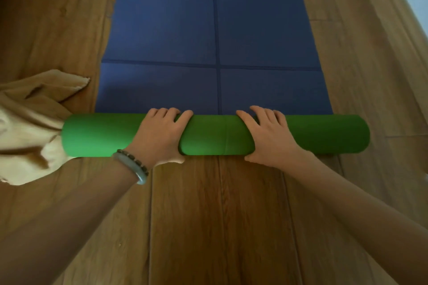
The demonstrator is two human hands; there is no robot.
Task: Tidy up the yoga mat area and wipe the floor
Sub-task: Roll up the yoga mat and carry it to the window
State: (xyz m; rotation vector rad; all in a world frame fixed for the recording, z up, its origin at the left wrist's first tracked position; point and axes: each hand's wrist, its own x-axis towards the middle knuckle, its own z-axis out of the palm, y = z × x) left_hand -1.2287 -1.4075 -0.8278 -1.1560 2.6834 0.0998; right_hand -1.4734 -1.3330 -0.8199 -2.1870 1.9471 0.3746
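1. Blue yoga mat (pixel 215 30): far part flat on the wooden floor (pixel 220 215); near end wound into a green roll (pixel 92 136).
2. Left hand (pixel 162 134), right hand (pixel 268 136): both grip the roll mid-length, fingers curved over it, thumbs on the near side.
3. Handling: press evenly, roll farward, keep ends square.
4. Beige cloth (pixel 30 127): touching the roll's left end; keep it from winding in.

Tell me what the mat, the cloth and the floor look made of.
Mat: probably foam or rubber, matte; it rolls up thick. Cloth: soft tan fabric; it lies crumpled in folds. Floor: wood or laminate planks, slight sheen; grain and seams show.
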